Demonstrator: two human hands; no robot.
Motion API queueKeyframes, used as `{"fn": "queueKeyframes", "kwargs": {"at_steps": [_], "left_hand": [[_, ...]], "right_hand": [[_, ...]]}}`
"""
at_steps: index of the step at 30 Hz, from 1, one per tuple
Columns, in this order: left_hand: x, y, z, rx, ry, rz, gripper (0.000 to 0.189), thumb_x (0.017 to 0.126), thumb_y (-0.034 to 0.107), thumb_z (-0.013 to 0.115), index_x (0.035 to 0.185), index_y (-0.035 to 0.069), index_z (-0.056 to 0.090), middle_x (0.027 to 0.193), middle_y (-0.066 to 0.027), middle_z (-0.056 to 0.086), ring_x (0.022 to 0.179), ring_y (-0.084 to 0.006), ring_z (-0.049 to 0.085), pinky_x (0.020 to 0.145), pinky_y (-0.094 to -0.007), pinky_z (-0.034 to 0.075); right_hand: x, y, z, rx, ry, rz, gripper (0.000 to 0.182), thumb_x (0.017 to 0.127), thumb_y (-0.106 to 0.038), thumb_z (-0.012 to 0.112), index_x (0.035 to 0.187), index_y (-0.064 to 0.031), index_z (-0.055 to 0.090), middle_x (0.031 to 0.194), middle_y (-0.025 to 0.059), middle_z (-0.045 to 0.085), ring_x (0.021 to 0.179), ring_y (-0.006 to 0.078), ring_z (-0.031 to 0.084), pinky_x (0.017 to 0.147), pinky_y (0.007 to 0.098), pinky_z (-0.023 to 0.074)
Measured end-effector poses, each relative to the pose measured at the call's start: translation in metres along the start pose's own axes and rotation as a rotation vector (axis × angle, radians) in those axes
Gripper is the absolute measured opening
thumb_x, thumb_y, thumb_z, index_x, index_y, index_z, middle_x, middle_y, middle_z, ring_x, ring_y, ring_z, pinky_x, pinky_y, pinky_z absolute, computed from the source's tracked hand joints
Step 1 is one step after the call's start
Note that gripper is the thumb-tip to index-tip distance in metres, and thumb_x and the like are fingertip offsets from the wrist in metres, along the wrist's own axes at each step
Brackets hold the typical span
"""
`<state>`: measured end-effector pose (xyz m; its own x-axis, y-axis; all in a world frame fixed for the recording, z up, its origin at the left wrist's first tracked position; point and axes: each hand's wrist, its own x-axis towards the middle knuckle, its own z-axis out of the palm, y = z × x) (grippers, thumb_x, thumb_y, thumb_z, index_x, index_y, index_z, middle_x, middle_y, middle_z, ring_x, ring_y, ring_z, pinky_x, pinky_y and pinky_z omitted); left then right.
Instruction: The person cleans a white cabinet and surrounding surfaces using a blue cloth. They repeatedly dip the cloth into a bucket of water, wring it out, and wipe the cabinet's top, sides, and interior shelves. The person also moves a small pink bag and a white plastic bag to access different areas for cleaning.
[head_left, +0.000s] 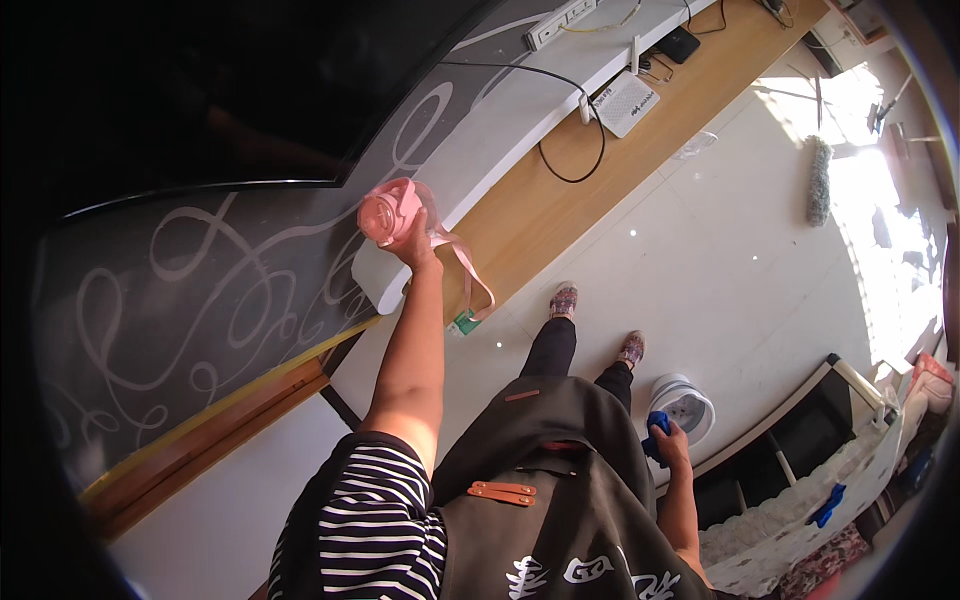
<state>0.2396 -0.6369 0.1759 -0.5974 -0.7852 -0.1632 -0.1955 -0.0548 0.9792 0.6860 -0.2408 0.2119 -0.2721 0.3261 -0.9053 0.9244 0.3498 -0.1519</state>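
My left hand (415, 241) is closed around a pink water bottle (392, 213) with a lid and carrying loop, at the near end of the white shelf (480, 161). A pink strap (471, 266) hangs from the bottle over the wooden surface below. Whether the bottle touches the shelf, I cannot tell. At the lower right, my right hand (673, 442) grips a blue cloth (657, 439) beside a light-coloured bucket (703, 420).
A black screen (225, 90) hangs at the upper left. On the wooden ledge (559, 202) lie a white router (625, 103) and looping cables. A grey duster (819, 180) is on the floor. A cloth-covered cabinet (795, 480) stands lower right.
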Motion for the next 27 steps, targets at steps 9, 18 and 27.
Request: {"fn": "queueKeyframes", "kwargs": {"at_steps": [9, 18, 27], "left_hand": [[0.049, 0.053, -0.033, 0.28, -0.796, -0.047, 0.06, 0.064, 0.0, 0.08, 0.118, 0.006, 0.054, 0.112, -0.0037, 0.06, 0.102, -0.0149, 0.058, 0.089, -0.0285, 0.047], [0.049, 0.041, -0.05, 0.263, -0.685, -0.043, 0.075, 0.065, 0.001, 0.078, 0.13, 0.007, 0.04, 0.125, -0.0065, 0.049, 0.106, -0.0178, 0.054, 0.09, -0.0305, 0.044], [0.026, 0.088, -0.035, 0.295, -0.161, -0.038, 0.089, 0.069, 0.029, 0.08, 0.139, 0.008, 0.028, 0.134, -0.0217, 0.036, 0.12, -0.0286, 0.046, 0.1, -0.0393, 0.04]], "right_hand": [[0.007, -0.096, 0.022, 0.028, 0.004, -0.236, 0.048, 0.08, -0.038, 0.065, 0.112, -0.0032, 0.059, 0.094, 0.0244, 0.064, 0.092, 0.0383, 0.062, 0.081, 0.042, 0.0472], [0.004, -0.118, 0.013, -0.02, -0.074, -0.162, 0.05, 0.08, -0.037, 0.064, 0.114, -0.0006, 0.058, 0.099, 0.0238, 0.064, 0.096, 0.036, 0.062, 0.084, 0.0402, 0.0466], [0.018, -0.019, 0.009, -0.103, 0.022, -0.142, 0.047, 0.08, -0.037, 0.064, 0.111, -0.0016, 0.059, 0.099, 0.0234, 0.064, 0.096, 0.0342, 0.063, 0.085, 0.0409, 0.0461]]}}
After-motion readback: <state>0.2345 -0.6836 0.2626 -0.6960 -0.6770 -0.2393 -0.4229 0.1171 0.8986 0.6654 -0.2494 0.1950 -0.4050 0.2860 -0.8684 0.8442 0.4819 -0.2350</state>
